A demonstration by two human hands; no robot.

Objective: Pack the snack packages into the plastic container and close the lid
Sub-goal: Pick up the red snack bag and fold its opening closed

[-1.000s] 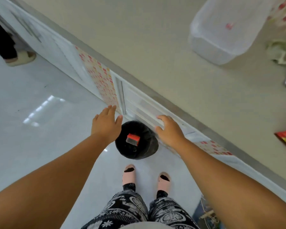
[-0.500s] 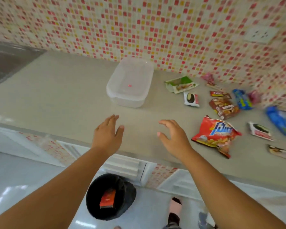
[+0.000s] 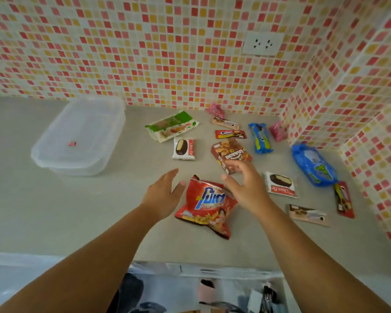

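The fingers (image 3: pixel 239 170) of the right hand (image 3: pixel 246 188) are spread and loosely curled over the top of the red chip bag (image 3: pixel 207 206), its fingertips in front of the brown biscuit box (image 3: pixel 231 154); whether they touch either I cannot tell. The left hand (image 3: pixel 161 195) is flat with fingers together and thumb out, empty, just at 9 o'clock of the chip bag.

Half a second ago both hands hovered near the bench edge, short of the snacks; now they have reached farther in and flank the chip bag, and the view has tipped up so the bin on the floor is gone.

The plastic container (image 3: pixel 81 136), lid on, sits at 10 o'clock from the hands, well apart from the snack packages scattered from 12 to 3 o'clock: a green-and-white pack (image 3: pixel 172 126), two choco pies (image 3: pixel 183 149) (image 3: pixel 280 184), blue packs (image 3: pixel 260 137) (image 3: pixel 313 164). The bench (image 3: pixel 66 211) is plain grey; red, orange and cream mosaic tiles (image 3: pixel 145 53) cover the walls, with a white socket (image 3: pixel 262 44) at 1 o'clock.
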